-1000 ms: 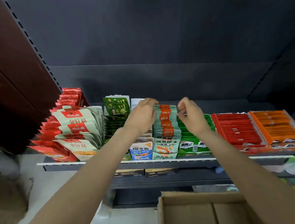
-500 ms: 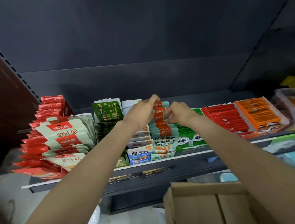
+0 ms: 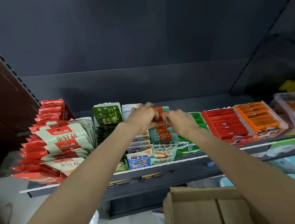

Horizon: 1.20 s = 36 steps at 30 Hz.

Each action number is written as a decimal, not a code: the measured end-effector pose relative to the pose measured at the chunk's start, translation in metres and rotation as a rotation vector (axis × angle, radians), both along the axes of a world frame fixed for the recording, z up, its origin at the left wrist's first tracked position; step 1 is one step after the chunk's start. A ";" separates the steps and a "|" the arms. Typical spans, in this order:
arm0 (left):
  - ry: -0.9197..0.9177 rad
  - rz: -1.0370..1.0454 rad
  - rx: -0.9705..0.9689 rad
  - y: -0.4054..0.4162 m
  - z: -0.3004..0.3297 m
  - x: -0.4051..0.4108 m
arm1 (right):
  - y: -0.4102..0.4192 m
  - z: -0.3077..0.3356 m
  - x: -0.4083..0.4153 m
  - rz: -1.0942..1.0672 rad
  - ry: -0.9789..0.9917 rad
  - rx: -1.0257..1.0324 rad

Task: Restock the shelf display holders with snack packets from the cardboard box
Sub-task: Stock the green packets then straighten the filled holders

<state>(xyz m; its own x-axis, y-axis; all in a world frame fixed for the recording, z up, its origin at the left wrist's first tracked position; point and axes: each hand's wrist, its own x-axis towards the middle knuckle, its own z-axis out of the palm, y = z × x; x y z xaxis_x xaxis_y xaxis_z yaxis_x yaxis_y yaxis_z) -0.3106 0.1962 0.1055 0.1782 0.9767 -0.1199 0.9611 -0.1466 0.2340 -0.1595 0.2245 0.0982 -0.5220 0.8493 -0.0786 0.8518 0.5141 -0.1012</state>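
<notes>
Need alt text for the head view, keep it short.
Both hands, left hand and right hand, grip the back packets of the mint-and-orange snack row in its shelf holder, between blue-white packets and green packets. An open cardboard box sits below.

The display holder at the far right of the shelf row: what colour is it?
Orange, holding matching orange packets; the head view shows it clearly.

packets [image 3: 161, 139] on shelf [image 3: 165, 164], box [image 3: 205, 212] seemingly below
</notes>
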 end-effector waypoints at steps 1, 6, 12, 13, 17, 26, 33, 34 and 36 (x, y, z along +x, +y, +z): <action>0.026 -0.002 -0.004 0.001 0.000 0.000 | -0.002 -0.001 0.002 0.009 0.033 0.019; 0.087 0.003 0.040 0.005 -0.001 0.005 | -0.010 -0.015 0.013 -0.099 0.398 -0.009; 0.107 0.018 0.087 0.006 -0.007 0.006 | -0.042 -0.034 0.049 -0.332 0.817 -0.617; 0.115 -0.003 0.083 0.006 -0.006 0.004 | -0.051 -0.040 0.054 -0.274 0.762 -0.715; 0.112 -0.059 -0.049 0.013 0.001 0.000 | -0.058 -0.054 0.048 -0.232 0.659 -0.581; 0.137 -0.153 -0.096 0.023 0.010 0.001 | -0.051 -0.054 0.042 -0.267 0.675 -0.483; 0.113 -0.127 -0.078 0.018 0.006 0.001 | -0.066 -0.042 0.028 -0.372 0.506 -0.185; 0.117 -0.124 -0.076 0.018 0.006 0.001 | -0.072 -0.040 0.027 -0.427 0.523 -0.245; 0.124 -0.120 -0.075 0.018 0.005 0.001 | -0.078 -0.036 0.025 -0.603 0.699 -0.496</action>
<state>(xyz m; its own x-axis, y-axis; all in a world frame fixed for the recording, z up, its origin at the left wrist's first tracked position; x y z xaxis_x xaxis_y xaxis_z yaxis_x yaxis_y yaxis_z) -0.3094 0.2141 0.1109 0.2720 0.9369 -0.2195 0.9600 -0.2483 0.1295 -0.1344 0.1463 0.0618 -0.0858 0.9389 -0.3333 0.6236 -0.2103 -0.7529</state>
